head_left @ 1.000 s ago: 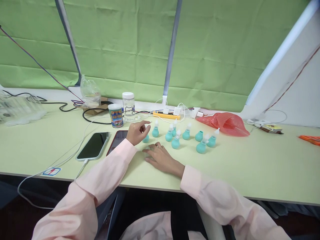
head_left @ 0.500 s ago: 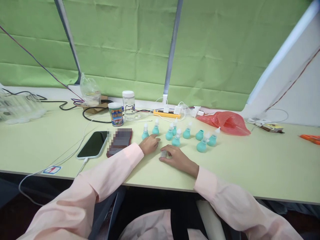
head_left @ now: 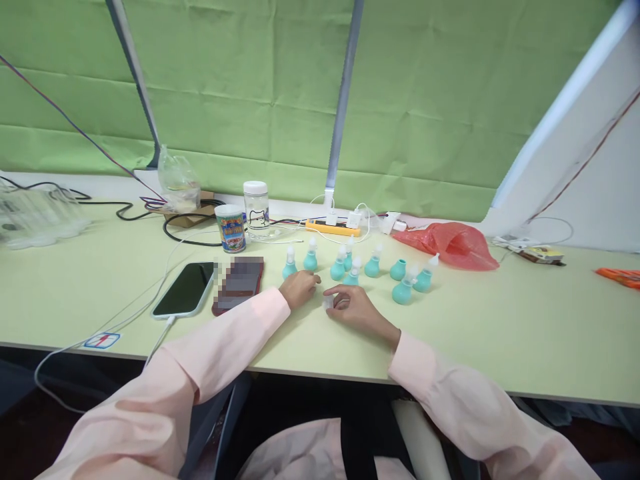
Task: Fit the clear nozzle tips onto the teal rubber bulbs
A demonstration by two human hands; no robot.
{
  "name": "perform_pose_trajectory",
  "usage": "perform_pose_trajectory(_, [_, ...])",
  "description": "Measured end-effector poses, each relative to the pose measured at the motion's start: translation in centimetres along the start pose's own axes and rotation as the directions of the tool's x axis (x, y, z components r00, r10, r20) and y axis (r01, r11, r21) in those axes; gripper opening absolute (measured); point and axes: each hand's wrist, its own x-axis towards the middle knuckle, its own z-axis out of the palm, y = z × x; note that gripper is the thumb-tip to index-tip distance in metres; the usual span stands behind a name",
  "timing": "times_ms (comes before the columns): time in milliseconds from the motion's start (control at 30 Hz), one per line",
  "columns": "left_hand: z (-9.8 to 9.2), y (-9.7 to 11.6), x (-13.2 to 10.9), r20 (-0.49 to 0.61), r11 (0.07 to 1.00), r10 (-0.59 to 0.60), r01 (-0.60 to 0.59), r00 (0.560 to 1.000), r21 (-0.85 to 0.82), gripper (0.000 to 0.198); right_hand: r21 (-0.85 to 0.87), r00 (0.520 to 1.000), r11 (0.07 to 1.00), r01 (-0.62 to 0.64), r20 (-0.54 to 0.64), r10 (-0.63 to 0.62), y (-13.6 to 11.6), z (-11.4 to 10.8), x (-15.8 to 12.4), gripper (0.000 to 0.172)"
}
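Note:
Between the thumb and fingers of my right hand (head_left: 356, 309) is a small translucent plastic piece (head_left: 328, 302), low over the table. My left hand (head_left: 300, 289) rests just to its left, palm down, fingers loosely extended, with nothing visible in it. Beyond my hands stand several teal squeeze bulbs, most topped with clear plastic tips. One teal bulb (head_left: 289, 268) is right behind my left hand, and another bulb (head_left: 351, 280) is partly covered by my right hand. Farther right, a bulb without a tip (head_left: 399, 269) shows its open neck.
Left of my hands lie a phone on a charging cable (head_left: 185, 289) and a dark red phone (head_left: 240, 283). Behind them stand a patterned cup (head_left: 231, 230) and a lidded jar (head_left: 256, 210). A yellow power strip (head_left: 333, 229) and red plastic bag (head_left: 450, 245) lie along the back.
My right hand has moved slightly right and its index finger has straightened over the clear piece. My left index finger looks a little less stretched out. The bulbs have stayed put.

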Motion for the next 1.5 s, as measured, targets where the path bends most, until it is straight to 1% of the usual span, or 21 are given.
perform_pose_trajectory(67, [-0.1,0.0,-0.1,-0.038,0.998,-0.062,0.063,0.997,0.014,0.027,0.003,1.0,1.0,-0.001,-0.016,0.001,-0.1,0.0,0.0,0.031])
perform_pose_trajectory(100, [-0.2,0.1,-0.1,-0.039,0.995,-0.095,0.096,0.995,0.033,0.028,-0.003,1.0,1.0,0.0,-0.021,0.0,-0.2,0.0,-0.1,0.031])
perform_pose_trajectory(200, [-0.3,0.5,-0.3,0.039,0.981,-0.173,0.169,0.984,0.095,0.03,-0.002,1.0,1.0,0.003,-0.026,-0.003,-0.4,0.1,-0.1,0.03])
perform_pose_trajectory(267, [-0.3,0.7,-0.3,0.084,0.976,-0.199,0.189,0.976,0.11,0.029,0.012,1.0,1.0,0.001,-0.028,-0.001,-0.5,0.1,-0.2,0.029])
perform_pose_trajectory(400, [-0.3,0.6,-0.1,0.079,0.974,-0.21,0.202,0.975,0.098,0.026,0.042,0.998,0.999,-0.016,-0.062,0.019,-0.4,0.1,-0.1,0.028])
perform_pose_trajectory(600, [-0.6,0.0,-0.3,0.0,0.975,-0.216,0.215,0.976,-0.049,0.021,0.118,0.991,0.993,-0.021,-0.129,0.036,-0.4,0.2,0.1,0.03])
perform_pose_trajectory(633, [-0.7,0.0,-0.3,-0.008,0.973,-0.202,0.2,0.979,-0.116,0.02,0.131,0.989,0.991,-0.016,-0.142,0.034,-0.5,0.2,0.1,0.03])
perform_pose_trajectory(667, [-0.9,0.0,-0.4,-0.008,0.957,-0.188,0.181,0.982,-0.227,0.019,0.144,0.987,0.99,-0.009,-0.156,0.031,-0.6,0.2,0.1,0.029])
perform_pose_trajectory(700, [-1.0,0.0,-0.5,0.006,0.913,-0.177,0.167,0.984,-0.372,0.019,0.155,0.985,0.988,-0.002,-0.169,0.029,-0.7,0.2,0.1,0.029])
perform_pose_trajectory(733, [-1.2,0.0,-0.6,0.035,0.83,-0.171,0.163,0.985,-0.533,0.02,0.166,0.984,0.986,0.004,-0.179,0.026,-0.7,0.2,0.2,0.029])
perform_pose_trajectory(767, [-1.4,0.0,-0.7,0.073,0.714,-0.169,0.173,0.983,-0.679,0.021,0.178,0.982,0.984,0.009,-0.187,0.024,-0.8,0.2,0.2,0.029])
perform_pose_trajectory(800, [-1.6,0.0,-0.7,0.115,0.583,-0.172,0.195,0.978,-0.788,0.022,0.191,0.981,0.981,0.015,-0.195,0.023,-0.8,0.2,0.2,0.029])
perform_pose_trajectory(833, [-1.8,0.0,-0.8,0.147,0.455,-0.176,0.213,0.973,-0.865,0.023,0.208,0.979,0.978,0.021,-0.2,0.022,-0.8,0.2,0.2,0.029])
perform_pose_trajectory(867, [-1.9,0.0,-0.8,0.168,0.342,-0.179,0.222,0.969,-0.913,0.025,0.226,0.979,0.974,0.025,-0.204,0.022,-0.8,0.2,0.2,0.029])
perform_pose_trajectory(900, [-1.9,0.0,-0.8,0.179,0.249,-0.179,0.22,0.967,-0.943,0.027,0.248,0.978,0.968,0.031,-0.21,0.022,-0.9,0.1,0.2,0.03])
perform_pose_trajectory(933, [-2.0,0.0,-0.9,0.185,0.178,-0.175,0.216,0.967,-0.96,0.029,0.271,0.976,0.962,0.039,-0.216,0.021,-0.9,0.1,0.3,0.03])
perform_pose_trajectory(1000, [-1.9,0.0,-0.9,0.201,0.085,-0.152,0.216,0.968,-0.973,0.032,0.314,0.973,0.948,0.055,-0.23,0.02,-1.0,0.0,0.4,0.031])
perform_pose_trajectory(1100, [-1.8,-0.1,-1.0,0.22,0.025,-0.122,0.224,0.968,-0.974,0.035,0.355,0.97,0.932,0.075,-0.244,0.014,-1.1,-0.1,0.5,0.032])
perform_pose_trajectory(1233, [-1.6,-0.1,-0.9,0.2,-0.012,-0.13,0.2,0.971,-0.98,0.036,0.369,0.969,0.926,0.083,-0.246,0.011,-1.1,-0.2,0.6,0.032])
perform_pose_trajectory(1300, [-1.5,-0.1,-0.9,0.184,-0.009,-0.132,0.185,0.974,-0.983,0.036,0.366,0.967,0.927,0.08,-0.255,0.017,-1.0,-0.1,0.6,0.032])
perform_pose_trajectory(1500, [-1.6,0.0,-0.9,0.154,0.038,-0.105,0.159,0.982,-0.987,0.034,0.364,0.963,0.929,0.07,-0.268,0.032,-1.1,-0.1,0.5,0.031])
